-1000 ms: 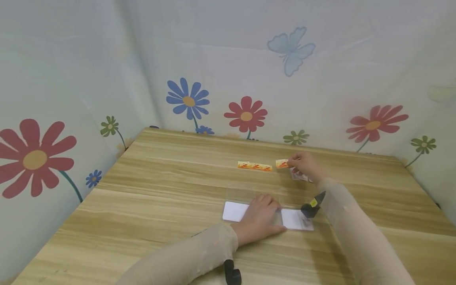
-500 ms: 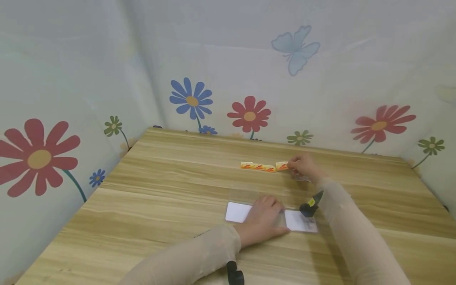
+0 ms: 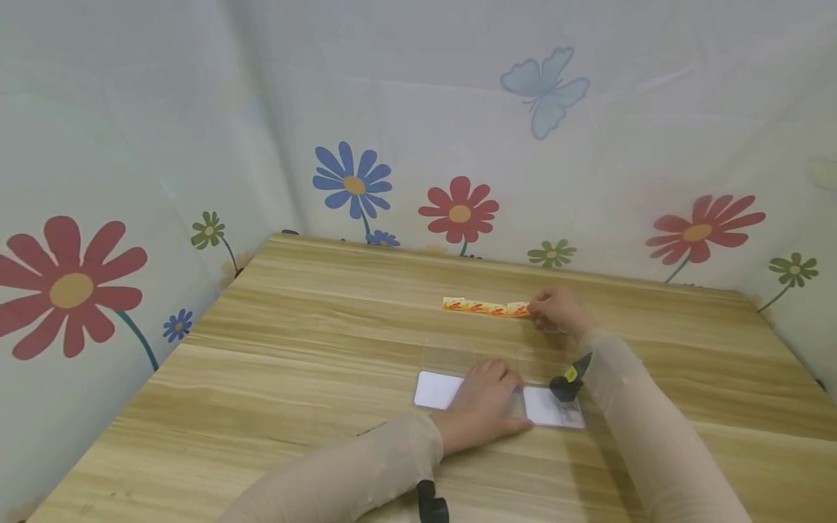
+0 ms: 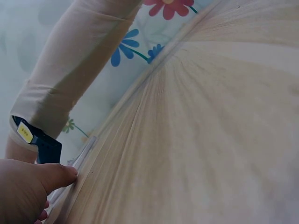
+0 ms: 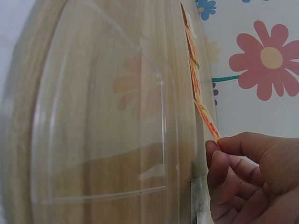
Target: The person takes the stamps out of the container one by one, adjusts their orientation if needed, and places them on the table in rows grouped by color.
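Observation:
My right hand pinches the right end of a small yellow-and-orange printed card between thumb and forefinger. Its left end meets a row of similar cards lying on the wooden table. In the right wrist view the held card slants up to the fingertips. My left hand rests palm down across a clear plastic holder, with a white panel showing on its left and another white panel on its right. The left thumb lies along its near edge.
A transparent plastic flap stands up from the holder, between it and the card row. A small patterned piece lies under my right hand. Beyond the wooden table hangs a flowered curtain.
My right hand has brought the pinched card left and slightly down, closing the gap to the row. The left hand stays on the holder. The head view has shifted a little.

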